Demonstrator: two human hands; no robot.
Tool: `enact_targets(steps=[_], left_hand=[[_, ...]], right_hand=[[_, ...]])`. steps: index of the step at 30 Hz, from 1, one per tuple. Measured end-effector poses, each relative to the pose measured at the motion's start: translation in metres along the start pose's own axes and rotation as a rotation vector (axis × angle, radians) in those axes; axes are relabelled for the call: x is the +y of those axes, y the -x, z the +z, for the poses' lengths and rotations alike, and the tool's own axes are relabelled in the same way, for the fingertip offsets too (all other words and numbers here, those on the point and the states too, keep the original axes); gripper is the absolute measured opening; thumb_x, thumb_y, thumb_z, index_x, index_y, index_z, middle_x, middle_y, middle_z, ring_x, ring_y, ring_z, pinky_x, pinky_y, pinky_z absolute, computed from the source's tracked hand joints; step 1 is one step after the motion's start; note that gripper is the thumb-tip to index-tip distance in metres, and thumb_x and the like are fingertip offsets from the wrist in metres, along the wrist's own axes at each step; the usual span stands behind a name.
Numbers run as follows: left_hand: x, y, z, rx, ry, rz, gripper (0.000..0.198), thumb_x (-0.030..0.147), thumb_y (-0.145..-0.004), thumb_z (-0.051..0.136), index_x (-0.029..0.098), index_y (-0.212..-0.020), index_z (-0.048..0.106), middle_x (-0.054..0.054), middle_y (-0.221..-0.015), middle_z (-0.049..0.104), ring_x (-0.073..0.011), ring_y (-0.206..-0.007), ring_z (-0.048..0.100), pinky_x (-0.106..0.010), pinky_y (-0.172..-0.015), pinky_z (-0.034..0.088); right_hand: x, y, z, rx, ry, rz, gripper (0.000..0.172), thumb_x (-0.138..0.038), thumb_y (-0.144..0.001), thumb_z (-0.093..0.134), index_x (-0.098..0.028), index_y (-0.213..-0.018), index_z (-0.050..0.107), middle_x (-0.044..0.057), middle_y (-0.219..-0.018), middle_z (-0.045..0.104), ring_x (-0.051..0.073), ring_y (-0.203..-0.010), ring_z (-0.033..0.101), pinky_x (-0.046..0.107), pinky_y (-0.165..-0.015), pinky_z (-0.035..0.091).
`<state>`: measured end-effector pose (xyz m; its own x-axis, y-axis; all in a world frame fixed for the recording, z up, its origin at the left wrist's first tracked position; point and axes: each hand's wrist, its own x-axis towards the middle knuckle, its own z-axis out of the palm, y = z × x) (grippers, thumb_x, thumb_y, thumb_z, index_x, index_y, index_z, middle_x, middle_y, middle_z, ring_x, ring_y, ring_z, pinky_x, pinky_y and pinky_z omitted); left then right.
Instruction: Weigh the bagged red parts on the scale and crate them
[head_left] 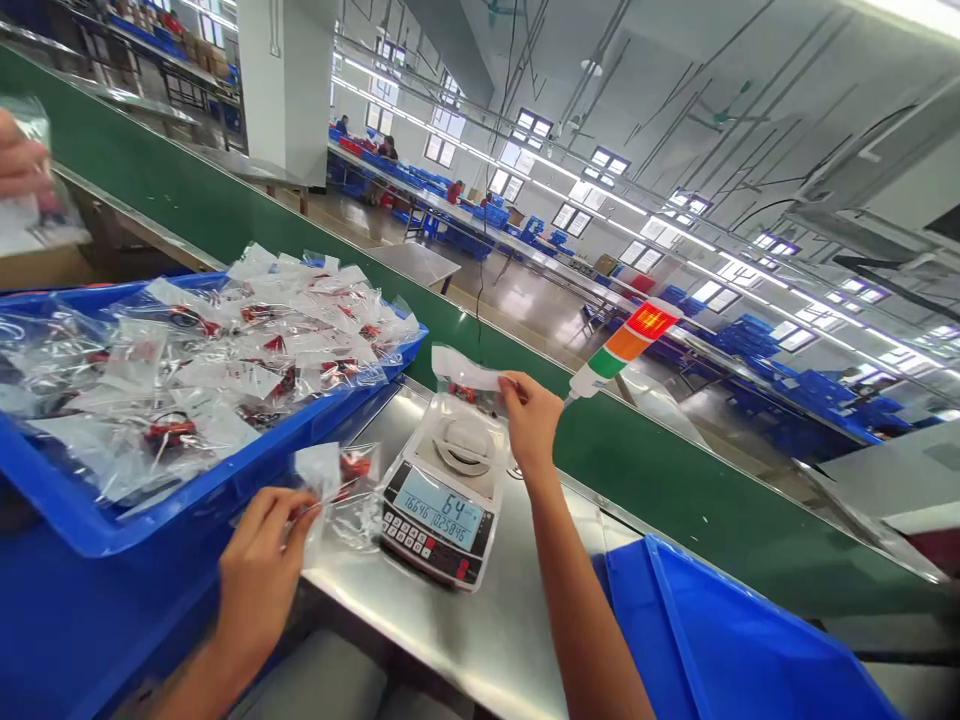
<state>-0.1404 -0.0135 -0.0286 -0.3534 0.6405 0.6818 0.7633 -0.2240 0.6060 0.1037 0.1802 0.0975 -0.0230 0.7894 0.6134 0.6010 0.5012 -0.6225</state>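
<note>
My left hand [270, 560] pinches the edge of a clear plastic bag [346, 490] with a white paper and a red item inside, left of the scale. Over the back of the weighing scale [441, 490], my right hand [532, 415] grips the corner of another clear bag [466, 378] with white paper and a red and dark item. The scale's pan shows below that bag, and its lit display reads 64 on the top line. Whether the bag touches the pan, I cannot tell.
A blue bin [225, 480] heaped with similar bags stands on the left. A second blue bin [720, 630] sits at the lower right. A red, orange and green signal lamp [626, 345] rises behind the scale. Another person's hand [19, 160] holds a bag at the far left.
</note>
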Motion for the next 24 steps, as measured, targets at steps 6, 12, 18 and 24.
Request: enact_targets(steps=[6, 12, 18, 24], left_hand=[[0.065, -0.067, 0.089, -0.126, 0.234, 0.140, 0.012, 0.013, -0.099, 0.054, 0.019, -0.091, 0.062, -0.002, -0.090, 0.061, -0.0193, -0.085, 0.062, -0.030, -0.079, 0.049], [0.101, -0.107, 0.156, -0.460, 0.043, 0.112, 0.008, 0.012, -0.090, 0.065, 0.016, -0.083, 0.064, -0.009, -0.098, 0.064, -0.0286, -0.100, 0.061, -0.039, -0.087, 0.050], [0.066, -0.086, 0.125, -0.348, 0.130, 0.144, 0.025, 0.031, -0.098, 0.045, 0.018, -0.093, 0.066, -0.010, -0.099, 0.065, -0.0299, -0.096, 0.059, -0.043, -0.088, 0.047], [-0.004, -0.042, 0.052, -0.232, 0.119, -0.045, 0.032, 0.050, -0.094, 0.045, 0.024, -0.089, 0.064, -0.004, -0.090, 0.066, -0.0277, -0.082, 0.062, -0.040, -0.081, 0.048]], right_hand=[[-0.085, -0.070, 0.041, -0.388, -0.216, -0.214, 0.018, -0.029, -0.097, 0.066, -0.020, -0.113, 0.069, 0.005, -0.113, 0.074, 0.021, -0.101, 0.069, 0.035, -0.097, 0.052], [-0.069, -0.038, -0.034, -0.325, -0.072, -0.194, 0.020, -0.030, -0.098, 0.060, -0.024, -0.116, 0.067, 0.005, -0.118, 0.073, 0.022, -0.108, 0.067, 0.035, -0.087, 0.056], [0.049, 0.055, -0.177, -0.144, 0.306, 0.116, 0.036, -0.049, -0.094, 0.054, -0.022, -0.112, 0.070, 0.008, -0.114, 0.074, 0.027, -0.107, 0.068, 0.046, -0.094, 0.054], [0.189, 0.229, -0.320, 0.054, 0.979, 0.857, 0.058, -0.054, -0.085, 0.050, -0.015, -0.125, 0.066, 0.025, -0.135, 0.061, 0.048, -0.130, 0.052, 0.069, -0.099, 0.045]])
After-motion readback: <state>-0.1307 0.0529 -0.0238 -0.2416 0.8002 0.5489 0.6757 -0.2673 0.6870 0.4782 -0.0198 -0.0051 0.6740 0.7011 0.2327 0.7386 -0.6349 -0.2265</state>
